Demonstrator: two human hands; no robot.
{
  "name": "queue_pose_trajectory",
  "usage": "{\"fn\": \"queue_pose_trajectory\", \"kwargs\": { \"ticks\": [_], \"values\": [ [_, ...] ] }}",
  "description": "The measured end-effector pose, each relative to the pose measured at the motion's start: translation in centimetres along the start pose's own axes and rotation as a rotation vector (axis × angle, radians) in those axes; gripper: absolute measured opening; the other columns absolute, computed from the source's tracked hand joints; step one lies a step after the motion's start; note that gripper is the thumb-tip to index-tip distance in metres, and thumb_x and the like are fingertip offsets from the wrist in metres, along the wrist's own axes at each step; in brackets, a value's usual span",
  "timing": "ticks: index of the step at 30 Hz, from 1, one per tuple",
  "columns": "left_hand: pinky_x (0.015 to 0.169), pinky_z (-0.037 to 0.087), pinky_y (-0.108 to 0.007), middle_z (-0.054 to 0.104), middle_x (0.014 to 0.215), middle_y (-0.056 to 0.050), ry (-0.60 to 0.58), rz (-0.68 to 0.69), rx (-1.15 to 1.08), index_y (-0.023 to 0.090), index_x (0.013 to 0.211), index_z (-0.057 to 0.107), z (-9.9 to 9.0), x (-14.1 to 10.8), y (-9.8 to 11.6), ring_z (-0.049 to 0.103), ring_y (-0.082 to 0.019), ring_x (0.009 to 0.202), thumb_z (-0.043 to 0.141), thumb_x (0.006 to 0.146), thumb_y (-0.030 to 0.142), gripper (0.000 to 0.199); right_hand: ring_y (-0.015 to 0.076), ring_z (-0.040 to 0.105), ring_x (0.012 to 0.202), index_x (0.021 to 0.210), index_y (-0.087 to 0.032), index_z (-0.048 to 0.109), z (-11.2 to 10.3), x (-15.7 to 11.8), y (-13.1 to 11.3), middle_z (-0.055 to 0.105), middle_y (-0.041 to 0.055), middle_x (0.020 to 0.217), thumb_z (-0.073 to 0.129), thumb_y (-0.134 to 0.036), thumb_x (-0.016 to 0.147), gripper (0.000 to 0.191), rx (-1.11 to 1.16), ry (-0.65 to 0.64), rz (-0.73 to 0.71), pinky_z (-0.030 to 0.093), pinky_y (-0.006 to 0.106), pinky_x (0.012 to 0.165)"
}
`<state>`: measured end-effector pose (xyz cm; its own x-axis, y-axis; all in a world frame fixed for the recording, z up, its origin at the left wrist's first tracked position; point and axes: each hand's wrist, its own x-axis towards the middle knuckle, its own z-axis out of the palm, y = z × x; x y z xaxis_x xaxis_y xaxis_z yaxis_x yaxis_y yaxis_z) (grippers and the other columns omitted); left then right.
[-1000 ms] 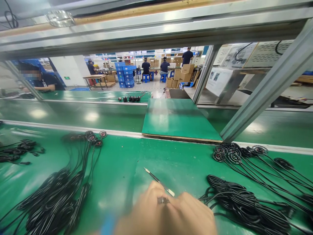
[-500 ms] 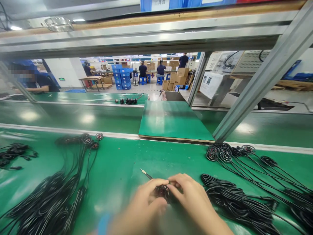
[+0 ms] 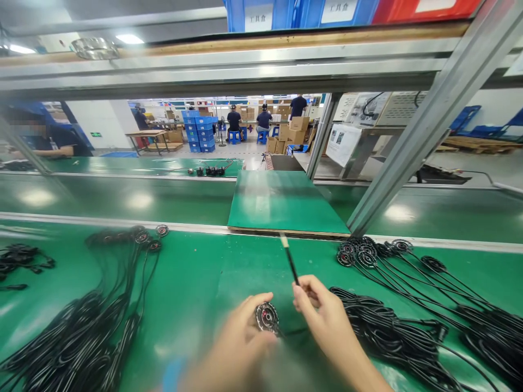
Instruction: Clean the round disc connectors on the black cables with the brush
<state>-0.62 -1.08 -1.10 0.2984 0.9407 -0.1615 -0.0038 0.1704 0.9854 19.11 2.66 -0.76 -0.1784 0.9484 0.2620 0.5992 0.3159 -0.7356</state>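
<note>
Low in the middle of the view, my left hand [image 3: 241, 337] is closed round a small round black slotted disc [image 3: 267, 317] with red marks near its centre. The disc faces up, between thumb and fingers, and a short stretch of dark cable runs from it to the right. My right hand [image 3: 322, 307], a little to the right, pinches a slim black rod [image 3: 291, 264] with a cream-coloured tip, pointing up and away from me. What kind of tool it is I cannot make out. The rod and the disc are apart.
Coiled black cables [image 3: 81, 337] with disc ends lie at left, and more cable bundles [image 3: 379, 326] with discs [image 3: 368, 253] at right. A raised green board [image 3: 281, 201] bridges the middle. A slanted metal post [image 3: 408, 141] stands at right; blue bins [image 3: 261, 16] sit on the shelf overhead.
My right hand has moved off the disc to the right. The rod, earlier lying beyond my left hand with its tip to the left, is now raised upright in my right hand.
</note>
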Motion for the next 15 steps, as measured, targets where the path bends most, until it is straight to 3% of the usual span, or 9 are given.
{"fn": "queue_pose_trajectory", "kwargs": {
  "ticks": [4,8,10,13,15],
  "values": [
    [0.078,0.055,-0.032,0.063,0.118,-0.010,0.034,0.081,-0.006,0.026,0.127,0.061,-0.2,0.1,-0.4,0.064,-0.022,0.092,0.075,0.073,0.024,0.056,0.0190,0.066,0.084,0.085,-0.020,0.062,-0.5,-0.8,-1.7,0.065,0.0053,0.092,0.058,-0.044,0.093,0.026,0.418,0.102,0.025,0.057,0.025,0.071],
    [0.088,0.054,-0.035,0.061,0.120,-0.010,0.053,0.053,-0.168,0.021,0.121,0.064,-0.1,0.6,0.2,0.062,-0.025,0.103,0.080,0.068,0.022,0.056,0.0159,0.063,0.062,0.089,-0.020,0.064,0.4,-1.7,-2.3,0.064,0.0022,0.079,0.068,-0.045,0.087,0.025,0.588,0.169,0.134,0.056,0.024,0.056],
    [0.088,0.054,-0.035,0.062,0.118,-0.011,0.042,0.026,-0.244,0.020,0.121,0.063,-0.1,0.7,0.5,0.063,-0.024,0.103,0.083,0.065,0.021,0.059,0.0178,0.066,0.067,0.094,-0.021,0.063,0.9,-2.0,-2.3,0.064,0.0023,0.080,0.068,-0.043,0.087,0.023,0.676,0.182,0.162,0.058,0.026,0.059],
    [0.088,0.055,-0.034,0.065,0.114,-0.011,0.019,0.003,-0.307,0.019,0.120,0.063,-0.1,0.7,0.5,0.066,-0.022,0.094,0.086,0.063,0.021,0.061,0.0208,0.068,0.083,0.084,-0.022,0.064,1.4,-2.3,-2.3,0.067,0.0042,0.086,0.070,-0.038,0.087,0.018,0.671,0.145,0.070,0.058,0.028,0.072],
    [0.086,0.055,-0.034,0.064,0.113,-0.010,0.015,0.011,-0.309,0.020,0.118,0.065,-0.2,0.7,0.2,0.067,-0.020,0.090,0.087,0.062,0.020,0.060,0.0202,0.067,0.082,0.079,-0.022,0.066,1.4,-2.4,-2.3,0.067,0.0044,0.085,0.067,-0.038,0.089,0.019,0.550,0.125,-0.004,0.057,0.028,0.074]
  ]
}}
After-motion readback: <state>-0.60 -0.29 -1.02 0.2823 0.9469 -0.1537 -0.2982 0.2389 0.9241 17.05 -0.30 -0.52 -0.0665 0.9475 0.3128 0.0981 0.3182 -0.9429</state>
